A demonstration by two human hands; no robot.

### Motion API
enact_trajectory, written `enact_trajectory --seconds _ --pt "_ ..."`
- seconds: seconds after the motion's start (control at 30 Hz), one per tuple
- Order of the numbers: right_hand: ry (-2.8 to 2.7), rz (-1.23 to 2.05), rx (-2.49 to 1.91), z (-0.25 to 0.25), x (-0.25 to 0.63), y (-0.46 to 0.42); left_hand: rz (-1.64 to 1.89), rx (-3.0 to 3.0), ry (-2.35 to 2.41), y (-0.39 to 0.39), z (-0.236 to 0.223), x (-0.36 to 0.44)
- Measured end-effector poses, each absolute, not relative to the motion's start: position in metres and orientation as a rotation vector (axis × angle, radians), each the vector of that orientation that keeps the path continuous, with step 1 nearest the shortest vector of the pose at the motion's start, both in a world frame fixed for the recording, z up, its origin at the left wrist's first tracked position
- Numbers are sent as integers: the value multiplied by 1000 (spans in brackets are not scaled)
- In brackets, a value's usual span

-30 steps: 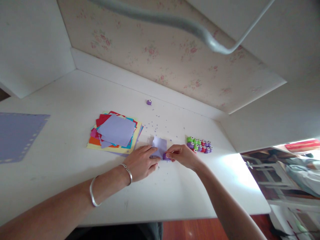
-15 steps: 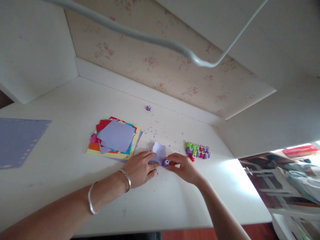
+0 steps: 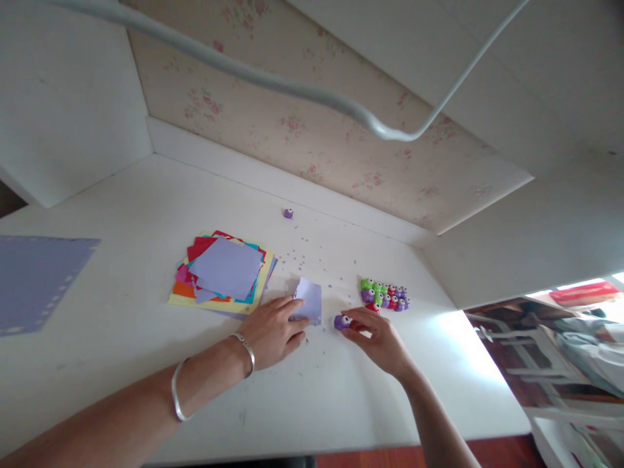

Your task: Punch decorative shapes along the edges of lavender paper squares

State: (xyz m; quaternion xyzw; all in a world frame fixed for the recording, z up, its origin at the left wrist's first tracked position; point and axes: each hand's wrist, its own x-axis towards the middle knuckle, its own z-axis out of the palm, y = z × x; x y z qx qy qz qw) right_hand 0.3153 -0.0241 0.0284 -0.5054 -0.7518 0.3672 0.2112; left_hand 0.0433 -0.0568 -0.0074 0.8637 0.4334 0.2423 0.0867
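Fingertips of my left hand press on a small piece of purple paper, pinning it against the white table; its left edge looks notched. My right hand pinches a small purple craft punch with an eye-like top. The punch is just right of the paper, apart from it. Beyond the right hand stands a tight group of similar punches in green, red and purple. My right fingers partly cover a red one near them.
Left of the paper lies a stack of coloured sheets, purple on top. A larger purple sheet with punched edges lies far left. Another purple punch sits near the back ledge. Tiny purple cut-outs are scattered on the table.
My right hand has moved right with the purple punch, away from the paper's edge towards the group of punches. My left hand stays on the paper.
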Motion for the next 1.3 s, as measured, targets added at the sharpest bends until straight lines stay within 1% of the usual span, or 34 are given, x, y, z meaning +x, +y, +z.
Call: enact_trajectory --seconds 0.1,0.27,0.33,0.4,0.6,0.73,0.93,1.13,1.23,1.3 --pt "-1883 884 -1517 29 334 -33 723 2567 1285 -57 -6 44" --pt "-1392 511 -1805 36 368 -42 731 2555 1274 -57 -6 44" --pt "-1253 427 -1870 35 381 -40 742 2551 1265 -56 -7 44" --pt "-1169 429 -1896 29 394 -34 757 2549 1265 -55 -9 44" --pt "-1208 650 -1910 -3 410 -15 791 2561 1270 -55 -11 45" --pt "-1301 647 -1928 -12 407 -9 770 2569 1274 -55 -9 45" --pt "-1407 622 -1871 -16 406 -8 780 2562 1264 -55 -7 45" --pt "-1411 664 -1887 -18 406 -8 768 2562 1265 -55 -7 45" --pt "-1436 672 -1916 -8 407 -5 753 2553 1273 -55 -8 45" --pt "-1489 578 -1952 6 405 -2 732 2541 1281 -55 -8 45"
